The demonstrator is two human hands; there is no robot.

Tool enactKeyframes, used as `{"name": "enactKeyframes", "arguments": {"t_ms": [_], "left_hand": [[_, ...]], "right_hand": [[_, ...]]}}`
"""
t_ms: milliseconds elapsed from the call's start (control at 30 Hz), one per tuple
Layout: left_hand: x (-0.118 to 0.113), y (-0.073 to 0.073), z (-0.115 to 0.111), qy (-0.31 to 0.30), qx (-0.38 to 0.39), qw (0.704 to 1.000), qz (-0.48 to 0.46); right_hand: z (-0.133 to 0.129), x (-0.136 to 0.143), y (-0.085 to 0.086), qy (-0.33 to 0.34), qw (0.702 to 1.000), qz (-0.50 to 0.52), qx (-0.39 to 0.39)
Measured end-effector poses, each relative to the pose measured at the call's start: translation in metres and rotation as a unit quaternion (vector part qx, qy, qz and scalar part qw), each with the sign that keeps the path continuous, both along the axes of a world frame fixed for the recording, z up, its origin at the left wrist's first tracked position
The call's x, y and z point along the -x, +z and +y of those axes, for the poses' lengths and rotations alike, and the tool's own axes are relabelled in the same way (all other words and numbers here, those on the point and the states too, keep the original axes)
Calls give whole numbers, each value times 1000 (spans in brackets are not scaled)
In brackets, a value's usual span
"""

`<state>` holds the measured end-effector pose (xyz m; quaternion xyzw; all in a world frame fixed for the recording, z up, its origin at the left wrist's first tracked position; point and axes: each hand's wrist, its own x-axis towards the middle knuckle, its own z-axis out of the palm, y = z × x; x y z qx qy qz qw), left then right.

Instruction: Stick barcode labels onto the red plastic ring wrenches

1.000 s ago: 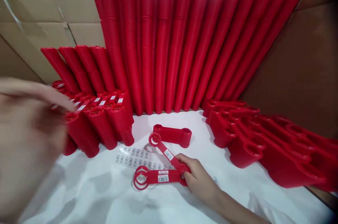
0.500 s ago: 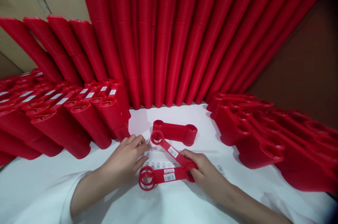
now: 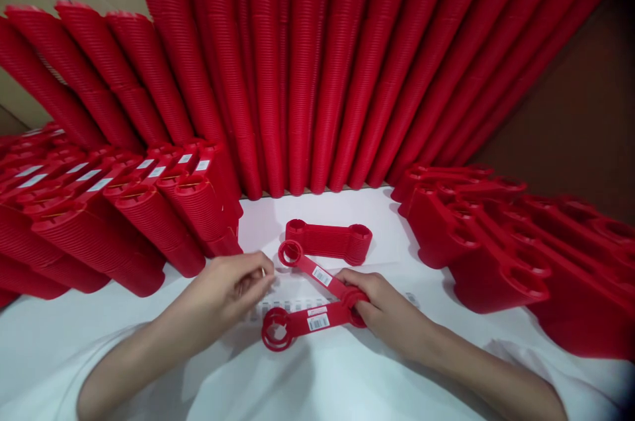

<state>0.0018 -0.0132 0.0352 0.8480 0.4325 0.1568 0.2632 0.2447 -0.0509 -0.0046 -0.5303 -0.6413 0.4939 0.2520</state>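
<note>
Left hand [image 3: 231, 292] had shifted slightly since half a second earlier: thumb raised toward the fingers, grip narrowed, tips nearly meeting. Could not tell if a label sat between them. Translucent sheet of printed barcode labels [image 3: 282, 306] lay just right of and below those fingertips, partly under the strips. Likely meaning: fingers off the label rows, hand between sheet and strips. Right of it, upper flat red plastic strip with ring end [image 3: 337, 287] and lower flat red plastic strip with ring end [image 3: 302, 324] fanned apart, white labels up; right hand [image 3: 380, 302] gripped both where they overlapped.

Edges: ribbed red labelled plastic stacks [image 3: 159, 229] crowded the left hand's far-left side. Tight red plastic bundle [image 3: 327, 242] sat just beyond the strips, tall red columns [image 3: 302, 77] farther beyond. Red plastic stacks with ring tops [image 3: 489, 285] bordered the right hand's right. Most room: white table surface [image 3: 238, 381] nearer the wearer, between both forearms.
</note>
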Motion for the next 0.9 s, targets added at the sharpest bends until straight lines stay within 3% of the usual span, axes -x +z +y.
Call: {"name": "enactKeyframes", "arguments": {"t_ms": [100, 233, 367, 700, 900], "left_hand": [[-6, 9, 5, 84, 11, 991, -100], [-13, 6, 8, 107, 1, 982, -155], [-13, 0, 2, 134, -40, 970, -198], [-15, 4, -16, 105, -187, 973, -91], [-14, 12, -18, 95, -200, 975, -29]], "right_hand": [[-3, 4, 6, 6, 1000, 11, -17], [-6, 10, 10, 13, 997, 53, -52], [-6, 12, 10, -35, 994, 97, -47], [-10, 6, 6, -79, 981, 151, -89], [-12, 4, 5, -86, 977, 151, -126]]}}
